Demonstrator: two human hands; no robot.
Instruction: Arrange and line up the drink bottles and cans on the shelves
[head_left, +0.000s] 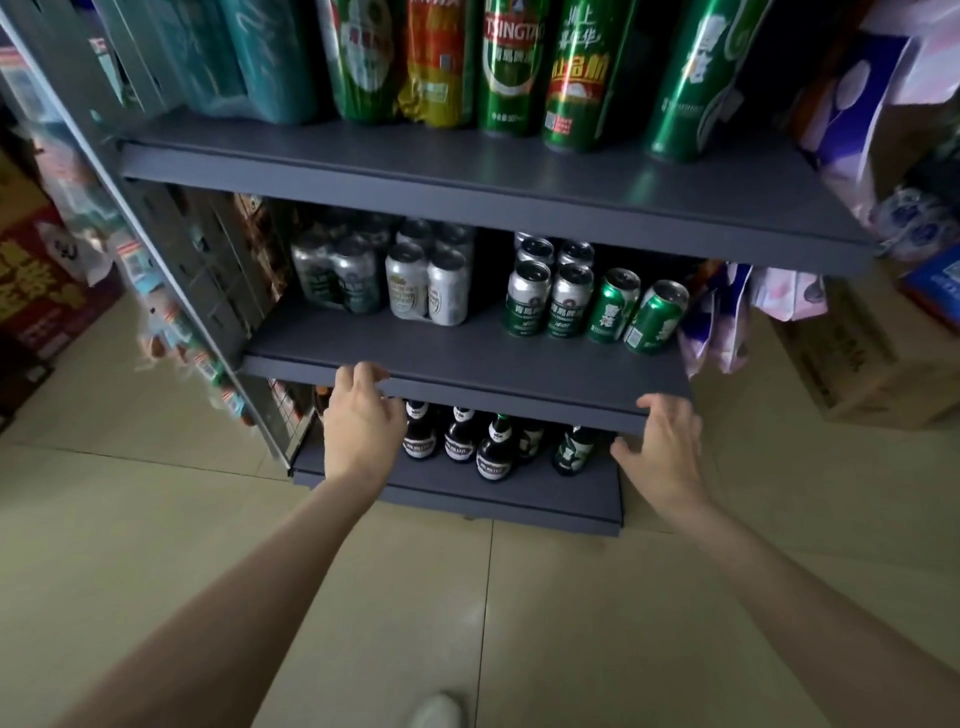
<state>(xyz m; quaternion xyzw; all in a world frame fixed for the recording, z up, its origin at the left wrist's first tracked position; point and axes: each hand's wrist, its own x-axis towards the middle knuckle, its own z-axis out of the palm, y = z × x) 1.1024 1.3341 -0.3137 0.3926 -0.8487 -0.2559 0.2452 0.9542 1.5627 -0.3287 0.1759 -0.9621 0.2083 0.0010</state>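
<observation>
A grey shelf unit has three levels in view. Tall green cans (511, 67) stand on the top shelf (467, 176). Silver cans (431, 283) and green cans (613, 306) stand on the middle shelf (467, 358). Dark bottles (460, 436) stand in a loose row on the bottom shelf (467, 493). My left hand (361, 421) hangs with relaxed fingers at the middle shelf's front edge, just left of the bottles. My right hand (662, 447) is spread and empty beside the right end of that edge, near a green-labelled bottle (574, 447).
Teal wrapped packs (249, 57) fill the top shelf's left. Hanging purple-white packets (722, 322) crowd the unit's right side, with a cardboard box (852, 364) on the floor behind. Red cartons (36, 280) stand at the left. Pale floor tiles (467, 597) lie in front.
</observation>
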